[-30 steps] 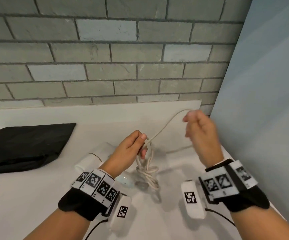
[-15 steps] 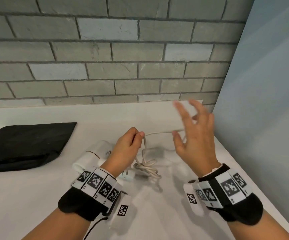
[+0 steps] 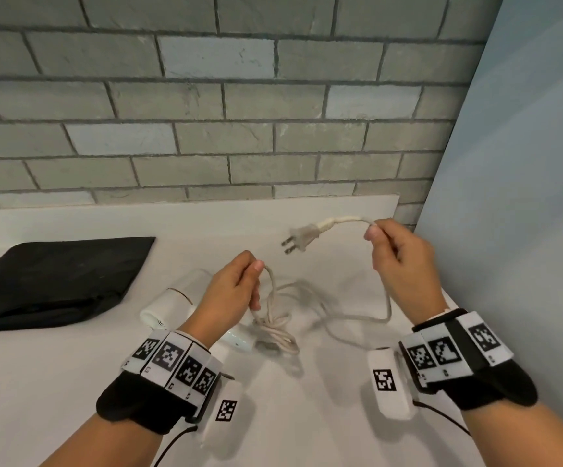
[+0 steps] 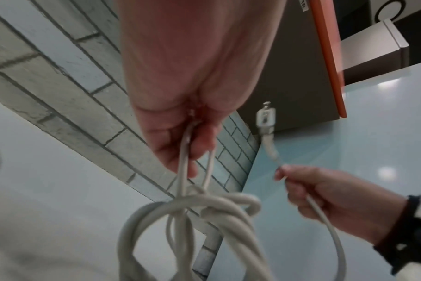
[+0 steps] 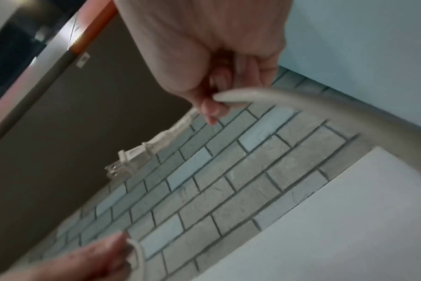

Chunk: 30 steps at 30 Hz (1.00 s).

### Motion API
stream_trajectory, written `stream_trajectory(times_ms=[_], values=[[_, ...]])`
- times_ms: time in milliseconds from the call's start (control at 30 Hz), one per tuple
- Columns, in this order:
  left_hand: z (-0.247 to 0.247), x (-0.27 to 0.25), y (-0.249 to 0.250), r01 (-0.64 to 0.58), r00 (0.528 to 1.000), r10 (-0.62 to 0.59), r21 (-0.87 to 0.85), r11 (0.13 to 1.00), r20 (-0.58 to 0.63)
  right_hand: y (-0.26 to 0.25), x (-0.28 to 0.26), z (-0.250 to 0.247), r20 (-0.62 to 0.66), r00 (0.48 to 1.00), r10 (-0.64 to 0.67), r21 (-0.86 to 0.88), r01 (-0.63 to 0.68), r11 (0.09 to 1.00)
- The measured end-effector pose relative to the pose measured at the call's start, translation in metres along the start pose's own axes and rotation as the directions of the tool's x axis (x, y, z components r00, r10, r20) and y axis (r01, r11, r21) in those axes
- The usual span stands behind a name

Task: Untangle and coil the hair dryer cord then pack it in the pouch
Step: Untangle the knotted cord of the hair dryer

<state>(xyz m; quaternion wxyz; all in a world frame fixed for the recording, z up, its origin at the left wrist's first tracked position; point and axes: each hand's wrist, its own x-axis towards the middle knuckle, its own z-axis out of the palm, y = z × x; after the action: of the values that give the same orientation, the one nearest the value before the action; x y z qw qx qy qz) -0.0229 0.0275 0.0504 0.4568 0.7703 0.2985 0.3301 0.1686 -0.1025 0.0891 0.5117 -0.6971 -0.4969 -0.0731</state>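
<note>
**Item: hair dryer cord, partly untangled**

- Cord (image 3: 357, 318): pale, slack, light; it flexes easily and will likely slip through a loose pinch. A knotted bundle hangs below your left hand (image 3: 236, 291), sagging onto the tabletop (image 3: 54, 382).
- Left hand: fingers curled round a loop at the bundle's top.
- Right hand (image 3: 398, 261): pinching the cord just behind the plug (image 3: 302, 238), which points toward 9 o'clock in the air.
- Hair dryer (image 3: 175, 305): white, rigid, lying at 9 o'clock of the bundle.
- Pouch (image 3: 50, 278): black, soft, flat, further out at 9 o'clock.
- Handling: take hold beside the knot; avoid the prongs.
</note>
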Motion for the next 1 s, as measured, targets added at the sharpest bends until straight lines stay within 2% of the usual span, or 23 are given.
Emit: stream_trajectory(times_ms=[133, 233, 333, 433, 500, 633, 800, 933, 1000], values=[[0.005, -0.005, 0.01, -0.04, 0.991, 0.048, -0.064, 0.997, 0.123, 0.026, -0.001, 0.017, 0.107, 0.986, 0.131, -0.209, -0.106, 0.972], [0.008, -0.007, 0.016, -0.036, 0.987, 0.054, -0.12, 0.992, 0.152, 0.044, -0.009, 0.033, 0.222, 0.952, 0.21, -0.267, -0.148, 0.952], [0.009, -0.008, 0.021, 0.008, 0.987, 0.024, -0.199, 0.98, 0.159, 0.041, -0.019, 0.042, 0.379, 0.89, 0.252, -0.2, -0.188, 0.962], [0.011, -0.007, 0.022, 0.027, 0.987, 0.011, -0.242, 0.97, 0.158, 0.014, -0.029, 0.048, 0.356, 0.932, 0.065, -0.071, -0.043, 0.997], [0.014, -0.007, 0.023, 0.04, 0.987, 0.005, -0.277, 0.96, 0.161, -0.005, -0.034, 0.054, 0.426, 0.905, -0.013, -0.004, 0.016, 1.0], [0.017, -0.008, 0.024, 0.045, 0.989, 0.0, -0.298, 0.954, 0.15, -0.017, -0.036, 0.068, 0.534, 0.839, 0.102, -0.077, -0.072, 0.994], [0.013, -0.01, 0.024, 0.062, 0.986, -0.006, -0.335, 0.94, 0.165, -0.018, -0.033, 0.068, 0.515, 0.829, 0.218, -0.092, -0.199, 0.976], [0.013, -0.01, 0.024, 0.065, 0.977, 0.002, -0.309, 0.949, 0.212, -0.022, -0.031, 0.07, 0.602, 0.751, 0.271, -0.045, -0.307, 0.951], [0.012, -0.008, 0.019, 0.061, 0.983, -0.016, -0.245, 0.968, 0.183, -0.024, -0.031, 0.067, 0.66, 0.708, 0.25, -0.062, -0.281, 0.958]])
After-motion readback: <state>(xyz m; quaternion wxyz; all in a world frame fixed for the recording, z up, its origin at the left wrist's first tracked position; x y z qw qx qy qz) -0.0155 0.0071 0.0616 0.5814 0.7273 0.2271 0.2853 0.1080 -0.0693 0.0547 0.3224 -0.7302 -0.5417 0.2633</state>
